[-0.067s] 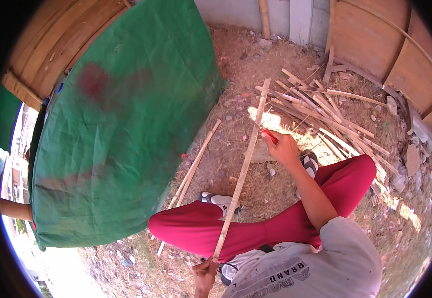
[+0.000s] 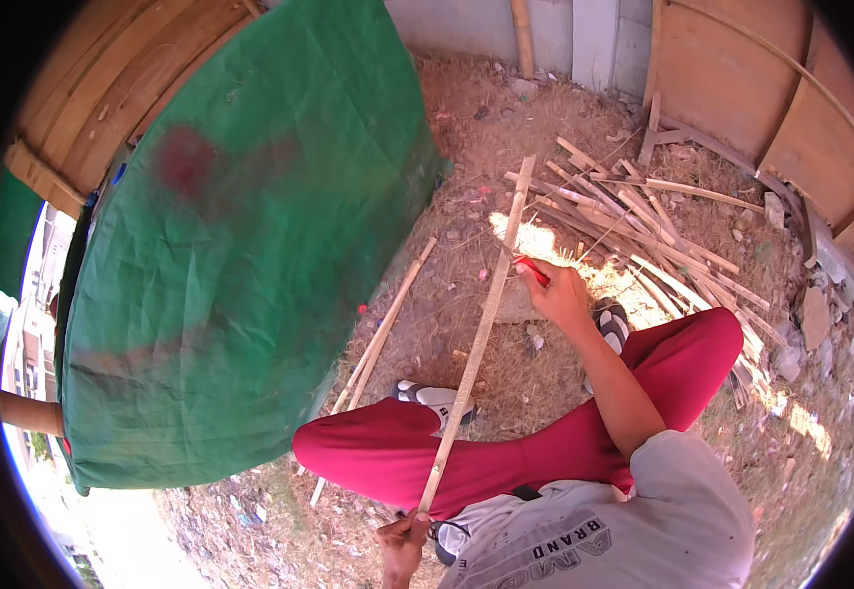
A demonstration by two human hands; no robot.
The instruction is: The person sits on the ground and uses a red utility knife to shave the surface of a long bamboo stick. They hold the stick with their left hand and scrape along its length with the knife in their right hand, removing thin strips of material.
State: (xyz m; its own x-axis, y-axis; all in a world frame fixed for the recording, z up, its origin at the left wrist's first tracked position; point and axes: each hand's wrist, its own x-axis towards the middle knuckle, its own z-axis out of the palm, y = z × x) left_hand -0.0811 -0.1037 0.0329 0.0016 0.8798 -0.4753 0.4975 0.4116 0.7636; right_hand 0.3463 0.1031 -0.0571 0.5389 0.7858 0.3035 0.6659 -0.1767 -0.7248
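Observation:
A long, flat bamboo strip point(image 2: 483, 329) slants from my lap up and away over the ground. Its near end is pinched in my left hand point(image 2: 404, 542), beside my waist. My right hand point(image 2: 559, 294) is closed around a small red tool point(image 2: 533, 271), mostly covered by the fingers. The tool's tip sits at the right edge of the strip's far half; whether it touches, I cannot tell. What kind of tool it is does not show clearly.
Several bamboo strips point(image 2: 663, 231) lie piled at the far right. Two thin strips point(image 2: 381, 339) lie left of my feet. A large green sheet point(image 2: 240, 255) stands at left, with an arm point(image 2: 29, 413) at its outer edge. Wooden panels point(image 2: 741, 69) border the right.

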